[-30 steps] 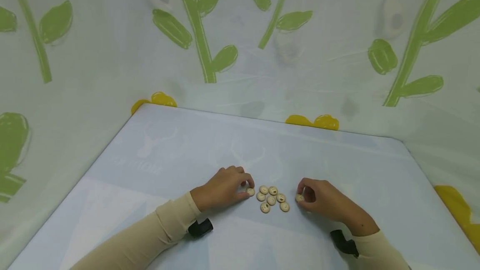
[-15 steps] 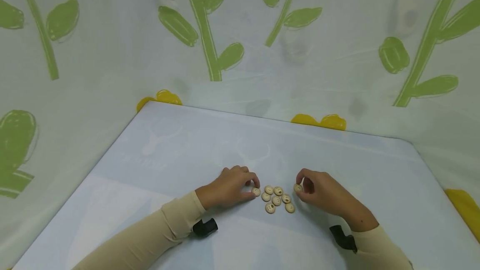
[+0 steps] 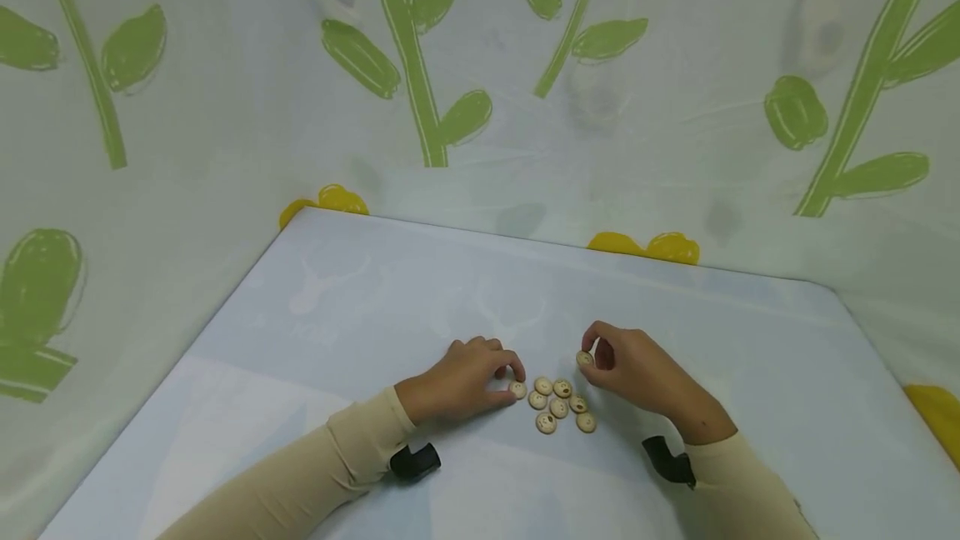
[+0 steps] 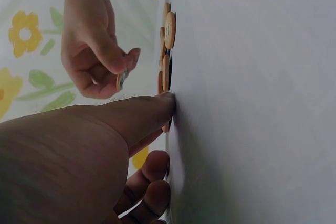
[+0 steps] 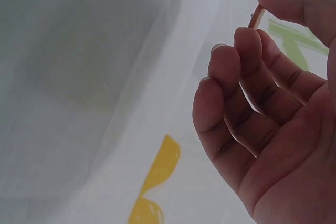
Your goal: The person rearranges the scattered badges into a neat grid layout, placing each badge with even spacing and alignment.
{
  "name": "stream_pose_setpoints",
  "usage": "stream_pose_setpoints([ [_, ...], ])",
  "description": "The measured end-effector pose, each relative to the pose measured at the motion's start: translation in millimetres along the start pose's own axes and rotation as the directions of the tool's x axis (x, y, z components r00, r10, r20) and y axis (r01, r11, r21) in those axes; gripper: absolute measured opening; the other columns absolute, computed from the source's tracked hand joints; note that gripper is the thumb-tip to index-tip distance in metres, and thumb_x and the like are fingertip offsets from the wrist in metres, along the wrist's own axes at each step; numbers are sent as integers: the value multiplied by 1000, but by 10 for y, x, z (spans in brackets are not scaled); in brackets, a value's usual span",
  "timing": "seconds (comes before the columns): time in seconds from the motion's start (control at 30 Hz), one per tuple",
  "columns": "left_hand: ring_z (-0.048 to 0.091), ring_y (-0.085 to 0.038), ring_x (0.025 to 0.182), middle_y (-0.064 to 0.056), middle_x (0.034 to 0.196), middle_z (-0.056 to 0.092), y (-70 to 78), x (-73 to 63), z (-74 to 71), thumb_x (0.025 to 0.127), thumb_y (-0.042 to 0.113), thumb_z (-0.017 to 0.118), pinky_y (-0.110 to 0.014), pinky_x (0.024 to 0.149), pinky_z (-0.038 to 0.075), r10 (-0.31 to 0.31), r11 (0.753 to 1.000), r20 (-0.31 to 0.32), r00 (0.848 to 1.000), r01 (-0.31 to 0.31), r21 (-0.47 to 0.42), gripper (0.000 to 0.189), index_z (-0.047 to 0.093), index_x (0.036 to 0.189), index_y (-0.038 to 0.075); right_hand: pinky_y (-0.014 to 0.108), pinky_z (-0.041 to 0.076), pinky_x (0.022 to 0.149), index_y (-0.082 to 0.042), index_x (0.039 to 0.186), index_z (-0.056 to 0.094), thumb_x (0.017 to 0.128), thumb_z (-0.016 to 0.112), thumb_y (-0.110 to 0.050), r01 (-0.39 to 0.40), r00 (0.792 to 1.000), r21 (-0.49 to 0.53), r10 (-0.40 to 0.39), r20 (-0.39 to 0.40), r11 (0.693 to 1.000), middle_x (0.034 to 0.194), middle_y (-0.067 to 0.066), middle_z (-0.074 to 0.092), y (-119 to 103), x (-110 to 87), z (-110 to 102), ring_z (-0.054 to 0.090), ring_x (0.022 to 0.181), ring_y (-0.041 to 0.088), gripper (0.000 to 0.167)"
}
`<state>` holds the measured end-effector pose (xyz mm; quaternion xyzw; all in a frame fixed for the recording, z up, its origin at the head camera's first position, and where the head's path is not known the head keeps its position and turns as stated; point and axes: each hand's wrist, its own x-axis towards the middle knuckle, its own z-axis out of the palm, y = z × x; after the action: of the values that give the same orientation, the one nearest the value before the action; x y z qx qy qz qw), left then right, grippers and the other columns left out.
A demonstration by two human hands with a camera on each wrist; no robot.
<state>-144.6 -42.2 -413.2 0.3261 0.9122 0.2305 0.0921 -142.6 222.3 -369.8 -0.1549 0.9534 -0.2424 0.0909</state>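
Note:
My left hand (image 3: 459, 383) rests on the table with a small round wooden disc (image 3: 517, 390) between thumb and forefinger, at the left side of a loose group. Off the tabletop, behind the group's right side, my right hand (image 3: 641, 367) pinches another wooden disc (image 3: 585, 358) by its edges. The right wrist view shows that disc (image 5: 255, 17) nearly edge-on between thumb and fingertip, the other fingers loosely bent. Several pale discs (image 3: 558, 408) with dark face-like marks lie flat between the hands. In the left wrist view, the left thumb partly hides the nearest discs.
The pale blue-white table (image 3: 420, 273) stretches behind and to both sides of the hands. A white curtain (image 3: 247, 90) printed with green leaves and yellow flowers hangs beyond its far edge. A black wrist mount (image 3: 415, 462) sits under the left sleeve, another (image 3: 667, 462) under the right.
My right hand has lifted its disc off the table and carried it left and away from me, toward the group. My left hand keeps its place by the group; the head view has shifted slightly.

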Motion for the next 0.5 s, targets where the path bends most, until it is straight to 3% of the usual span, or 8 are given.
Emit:
stream_pose_setpoints([
  [0.5,50,-7,89,13,90,57,0,22,-22,91,37,73,-34,79,38,-1,1000,3,1000,1,10,19,69,108,32,28,46,55,-11,104,61,90,72,-20,-66,998,-7,66,3,998,72,0,57,-59,185,32,50,62,14,21],
])
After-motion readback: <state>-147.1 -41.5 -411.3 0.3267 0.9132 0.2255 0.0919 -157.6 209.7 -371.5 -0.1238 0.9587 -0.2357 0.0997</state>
